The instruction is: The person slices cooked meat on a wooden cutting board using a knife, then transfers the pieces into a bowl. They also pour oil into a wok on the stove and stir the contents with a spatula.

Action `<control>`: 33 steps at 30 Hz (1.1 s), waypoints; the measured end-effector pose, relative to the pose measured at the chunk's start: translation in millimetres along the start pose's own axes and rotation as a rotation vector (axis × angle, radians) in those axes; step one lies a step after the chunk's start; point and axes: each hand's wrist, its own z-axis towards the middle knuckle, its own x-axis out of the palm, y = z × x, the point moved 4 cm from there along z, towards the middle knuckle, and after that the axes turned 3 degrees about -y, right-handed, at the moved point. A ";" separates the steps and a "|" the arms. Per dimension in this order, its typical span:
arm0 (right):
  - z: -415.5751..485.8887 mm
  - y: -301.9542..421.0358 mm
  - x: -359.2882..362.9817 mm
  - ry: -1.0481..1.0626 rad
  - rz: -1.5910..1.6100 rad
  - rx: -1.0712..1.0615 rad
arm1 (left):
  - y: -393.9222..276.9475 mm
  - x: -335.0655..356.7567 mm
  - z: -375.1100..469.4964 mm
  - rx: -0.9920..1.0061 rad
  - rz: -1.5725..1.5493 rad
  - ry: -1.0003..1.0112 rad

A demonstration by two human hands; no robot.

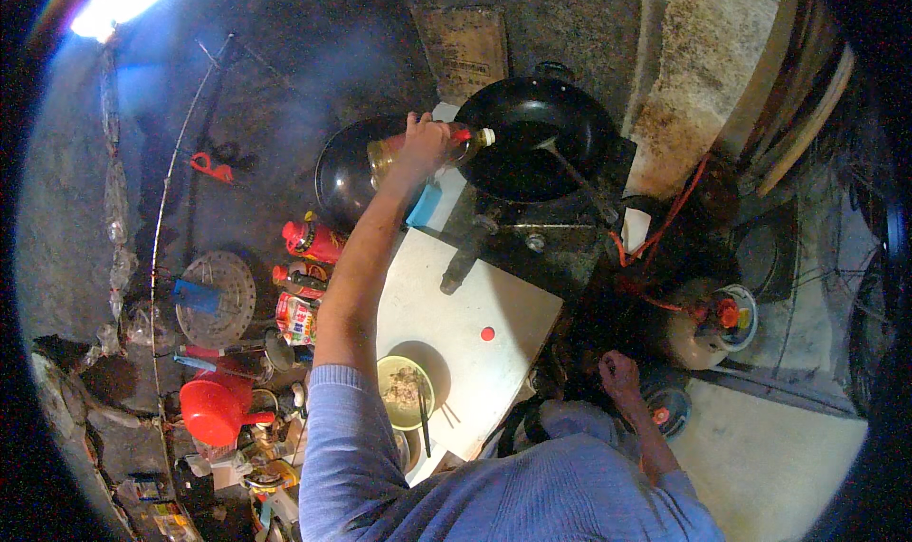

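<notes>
My left hand (pixel 427 143) grips a plastic bottle of yellowish liquid (pixel 385 159), apparently cooking oil. The bottle lies almost level, its white cap end over the left rim of a black wok (pixel 577 121). Inside the wok rests a metal spatula (pixel 566 163), its handle leaning across the near right rim. Low by my right side hangs my right hand (pixel 618 372), fingers curled; shadow hides whether anything is in it. A pale green bowl (pixel 390 417) of chopped food stands on the white tabletop (pixel 456 300), with dark chopsticks (pixel 425 417) across its rim.
Left of the wok is a dark round pan or lid (pixel 342 175). A red-capped bottle (pixel 313 241), a sauce bottle (pixel 299 280) and a seasoning packet (pixel 296 317) line the left. Further left is a red plastic ladle (pixel 214 410). A gas cylinder (pixel 695 342) with an orange hose (pixel 666 225) stands right.
</notes>
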 end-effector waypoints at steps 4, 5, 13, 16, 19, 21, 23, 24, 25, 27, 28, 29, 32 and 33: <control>-3.5 -7.3 4.5 -0.003 -0.028 -0.008 | -1.6 0.6 2.2 0.005 0.062 0.046; -3.6 -8.0 5.3 -0.003 -0.037 -0.011 | -1.4 0.9 2.8 0.012 0.104 0.083; 5.7 -6.2 11.0 0.066 -0.011 0.064 | -4.5 -6.2 -1.9 0.069 0.284 0.083; 6.6 -4.2 9.6 0.022 -0.005 0.022 | -5.3 -8.9 -3.0 0.058 0.241 0.019; 5.6 -5.2 11.3 0.028 -0.010 0.005 | -3.5 -12.4 -3.3 -0.037 0.166 0.002; 5.2 -5.9 12.5 0.020 -0.009 -0.012 | 0.9 -12.9 -3.8 -0.179 -0.033 0.093; 5.2 -5.1 12.1 -0.023 -0.001 -0.052 | -0.5 -19.8 -7.0 -0.200 -0.161 0.008; 5.2 -5.5 13.1 -0.012 0.004 -0.044 | -0.7 -22.7 -9.1 -0.210 -0.223 -0.023; 5.4 -5.8 13.8 0.000 0.010 -0.037 | 1.2 -25.3 -11.0 -0.245 -0.385 -0.056; 5.5 -5.4 14.4 0.014 0.008 -0.033 | 5.9 -28.9 -15.1 -0.307 -0.698 -0.127; 5.5 -4.8 14.2 0.015 0.002 -0.035 | 6.6 -28.7 -16.5 -0.321 -0.901 -0.146; 5.5 -4.1 14.2 0.016 -0.006 -0.038 | 8.1 -29.2 -17.3 -0.328 -1.098 -0.195; 5.1 -2.0 15.2 0.061 0.007 -0.038 | 17.5 -31.9 -26.3 -0.380 -1.308 -0.325; 5.0 -1.6 15.8 0.076 -0.028 -0.026 | 22.0 -32.4 -30.4 -0.416 -1.391 -0.371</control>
